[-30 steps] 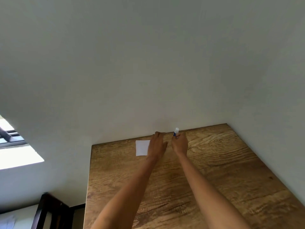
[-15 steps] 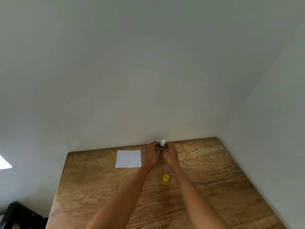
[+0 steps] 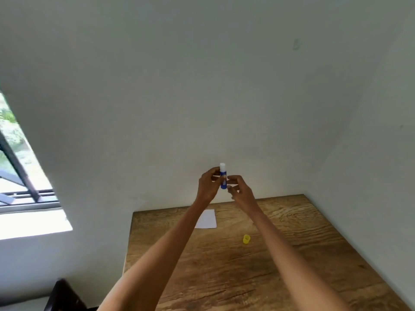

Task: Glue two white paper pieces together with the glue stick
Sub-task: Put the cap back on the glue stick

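Note:
A blue glue stick with its white glue end up is held upright in front of the wall, above the table's far edge. My left hand grips its upper body. My right hand has its fingertips at the stick's lower end. The yellow cap lies on the wooden table below my right forearm. White paper lies flat near the far edge, partly hidden by my left forearm; I cannot tell whether it is one piece or two.
The table stands in a corner with white walls behind and on the right. A window is at the left. A dark piece of furniture shows at the lower left, beside the table's left edge.
Both hands have lifted the glue stick from the table surface up in front of the wall. The view has shifted right, bringing the window back in.

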The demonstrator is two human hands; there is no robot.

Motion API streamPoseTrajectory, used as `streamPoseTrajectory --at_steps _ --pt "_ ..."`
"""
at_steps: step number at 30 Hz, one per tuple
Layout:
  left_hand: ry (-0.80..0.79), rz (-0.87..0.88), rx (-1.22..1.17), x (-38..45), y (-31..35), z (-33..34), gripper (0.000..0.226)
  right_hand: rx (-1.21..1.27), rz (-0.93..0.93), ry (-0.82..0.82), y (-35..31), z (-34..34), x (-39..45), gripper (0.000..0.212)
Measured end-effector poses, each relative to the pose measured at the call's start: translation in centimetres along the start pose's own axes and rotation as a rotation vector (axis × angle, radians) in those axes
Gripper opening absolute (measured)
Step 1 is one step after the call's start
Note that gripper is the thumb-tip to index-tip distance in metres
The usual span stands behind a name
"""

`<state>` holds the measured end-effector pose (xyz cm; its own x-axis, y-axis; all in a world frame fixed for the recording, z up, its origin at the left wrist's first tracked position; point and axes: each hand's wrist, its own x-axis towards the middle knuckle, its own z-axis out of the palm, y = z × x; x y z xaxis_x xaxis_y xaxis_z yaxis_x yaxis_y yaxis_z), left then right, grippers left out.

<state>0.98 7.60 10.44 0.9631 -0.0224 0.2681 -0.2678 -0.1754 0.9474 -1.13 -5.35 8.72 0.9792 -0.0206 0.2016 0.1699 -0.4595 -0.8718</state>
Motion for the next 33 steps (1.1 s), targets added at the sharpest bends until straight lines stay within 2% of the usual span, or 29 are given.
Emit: streamPoseTrajectory --at_steps 3,8,12,15,18,20,22,24,26,28,30,33 --pt "-0.064 0.053 -0.009 -0.6 3.1 -3.0 0.029 0.075 -0.031 -0.056 -3.2 1.0 -1.1 0.030" --pt "-0.168 0.168 -0.098 -2.1 6.5 -7.4 0.025 0.145 -0.130 0.002 -7.2 2.4 -2.5 0.033" --pt "-0.309 0.254 -0.104 -3.5 7.9 -10.0 0.023 0.089 -0.193 0.005 -9.1 3.5 -4.0 0.019" --pt "-0.360 0.294 -0.097 -4.0 8.7 -11.0 0.023 0.046 -0.280 0.139 -9.9 3.9 -5.0 0.006" --pt "-0.341 0.317 -0.118 -4.3 9.1 -10.8 0.024 0.038 -0.311 0.364 -10.4 4.5 -5.5 0.018" --pt "-0.305 0.319 -0.151 -4.5 9.2 -10.3 0.026 0.066 -0.287 0.435 -10.9 5.0 -5.5 0.026" --pt "-0.279 0.305 -0.235 -4.5 9.3 -10.1 0.026 0.098 -0.274 0.412 -11.3 5.1 -5.4 0.025" --pt "-0.280 0.284 -0.312 -4.4 9.4 -10.2 0.026 0.115 -0.301 0.315 -11.6 4.9 -5.2 0.020" --pt "-0.298 0.276 -0.333 -4.1 9.4 -10.3 0.027 0.135 -0.310 0.200 -11.9 4.6 -5.2 0.027" --pt "-0.293 0.276 -0.318 -3.8 9.3 -10.4 0.025 0.131 -0.268 0.132 -12.1 4.3 -5.1 0.021" --pt "-0.258 0.278 -0.299 -3.4 9.3 -10.4 0.024 0.086 -0.239 0.129 -12.3 4.0 -5.0 0.015" --pt "-0.231 0.252 -0.362 -3.0 9.2 -10.5 0.023 -0.031 -0.263 0.263 -12.5 3.8 -4.5 0.016"
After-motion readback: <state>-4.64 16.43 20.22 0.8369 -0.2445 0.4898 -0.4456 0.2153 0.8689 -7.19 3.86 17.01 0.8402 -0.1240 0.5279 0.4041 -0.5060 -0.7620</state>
